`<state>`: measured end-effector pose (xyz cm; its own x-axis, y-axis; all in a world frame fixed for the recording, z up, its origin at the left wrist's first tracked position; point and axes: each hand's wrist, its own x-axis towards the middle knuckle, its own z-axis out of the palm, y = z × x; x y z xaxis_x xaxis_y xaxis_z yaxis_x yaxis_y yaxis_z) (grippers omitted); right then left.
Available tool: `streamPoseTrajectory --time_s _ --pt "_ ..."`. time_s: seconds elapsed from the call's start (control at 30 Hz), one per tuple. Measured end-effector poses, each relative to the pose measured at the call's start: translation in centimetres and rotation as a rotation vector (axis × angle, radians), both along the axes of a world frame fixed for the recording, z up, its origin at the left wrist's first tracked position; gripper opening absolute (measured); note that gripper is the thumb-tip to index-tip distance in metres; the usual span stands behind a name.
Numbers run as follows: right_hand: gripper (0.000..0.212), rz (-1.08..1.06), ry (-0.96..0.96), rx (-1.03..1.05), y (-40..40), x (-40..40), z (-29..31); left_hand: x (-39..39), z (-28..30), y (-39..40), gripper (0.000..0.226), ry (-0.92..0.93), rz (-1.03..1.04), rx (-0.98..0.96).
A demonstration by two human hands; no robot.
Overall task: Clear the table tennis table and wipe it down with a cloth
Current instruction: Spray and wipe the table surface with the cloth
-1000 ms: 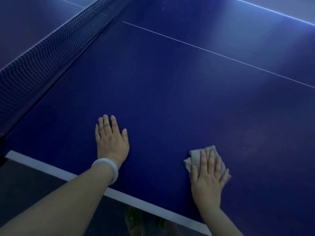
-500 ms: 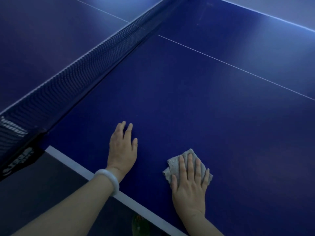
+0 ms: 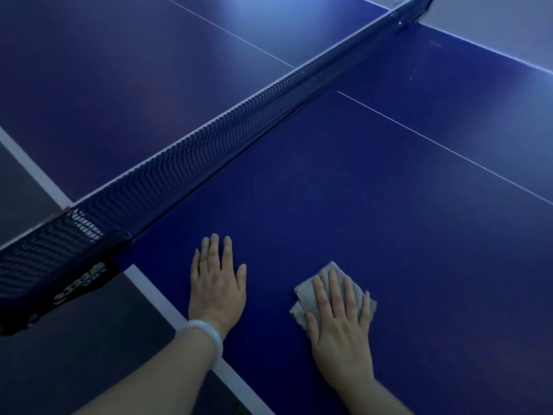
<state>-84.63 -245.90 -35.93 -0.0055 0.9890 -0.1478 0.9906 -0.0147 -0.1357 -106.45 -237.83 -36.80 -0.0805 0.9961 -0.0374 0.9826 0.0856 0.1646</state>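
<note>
A right hand (image 3: 341,322) presses flat, fingers straight, on a grey cloth (image 3: 329,283) near the table's (image 3: 389,205) white edge; the left hand (image 3: 217,286) rests open and empty beside it, close to the net (image 3: 209,145).

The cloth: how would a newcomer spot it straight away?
Start at the net across the blue table, then come to the near white edge. The cloth lies flat under the right hand, grey and crumpled; the left hand covers bare table.
</note>
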Motion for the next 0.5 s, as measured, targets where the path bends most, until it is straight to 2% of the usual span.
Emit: streamPoseTrajectory --time_s 0.07,0.1,0.23,0.27,0.33,0.43,0.5 --pt "0.060 0.092 -0.046 0.005 4.0 1.5 -0.4 0.1 0.0 -0.1 0.068 -0.021 0.001 -0.006" --pt "0.060 0.057 -0.062 -0.005 6.2 2.5 -0.5 0.1 -0.1 0.0 0.068 -0.023 0.003 -0.007" --pt "0.059 -0.434 0.009 -0.122 13.6 3.1 -0.1 0.1 -0.1 0.1 0.065 -0.005 0.007 -0.012" --pt "0.059 -0.486 0.051 -0.144 14.8 2.0 0.3 0.1 0.0 0.0 0.065 -0.004 0.007 -0.020" --pt "0.059 -0.369 0.069 -0.144 15.5 -1.2 0.6 0.2 0.1 0.0 0.067 -0.006 0.006 -0.026" --pt "0.054 0.112 0.046 -0.035 12.8 -4.6 0.1 0.1 0.3 0.1 0.067 0.003 0.006 -0.031" --pt "0.053 0.304 -0.007 -0.004 10.8 -3.0 -0.5 0.2 0.4 0.0 0.070 -0.001 -0.002 -0.031"
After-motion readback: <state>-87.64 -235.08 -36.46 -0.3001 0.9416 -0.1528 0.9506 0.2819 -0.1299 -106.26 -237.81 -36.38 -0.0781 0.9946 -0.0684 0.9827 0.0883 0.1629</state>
